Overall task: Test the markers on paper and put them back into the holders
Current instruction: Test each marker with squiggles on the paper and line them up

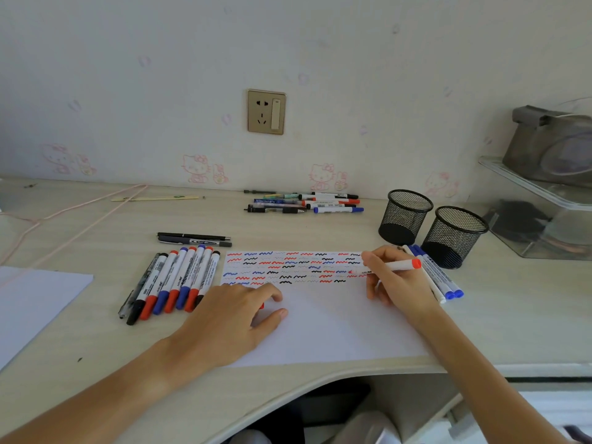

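The right hand (395,283) pinches a red marker (389,267) betw. thumb and curled fingers, tip down on the paper (323,328) at the right end of the squiggle rows, red end pointing right toward the holders. The left hand (230,318) rests on the paper's left part, fingers curled loosely w/ the thumb stretched out along the sheet; a bit of red shows under the fingers, prob. a cap, but it's too hidden to be sure.

The paper lies at the desk (96,238) front edge. Its top part carries rows of red, blue and black squiggles; the lower part is blank.

Left of the paper, a row of markers (174,283) lies side by side, touching, w/ red, blue and black caps toward the person. Just behind them are two dark pens (193,239). Farther back near the wall sits another bunch of pens and markers (304,202).

Right of the paper, partly under the right hand, lie a few blue-capped markers (440,277). Just behind those stand two black mesh holders (405,216) and (455,235), upright, next to each other, nothing visible inside.

A second sheet (35,302) lies at far left. A wall socket (266,111) is above the desk.
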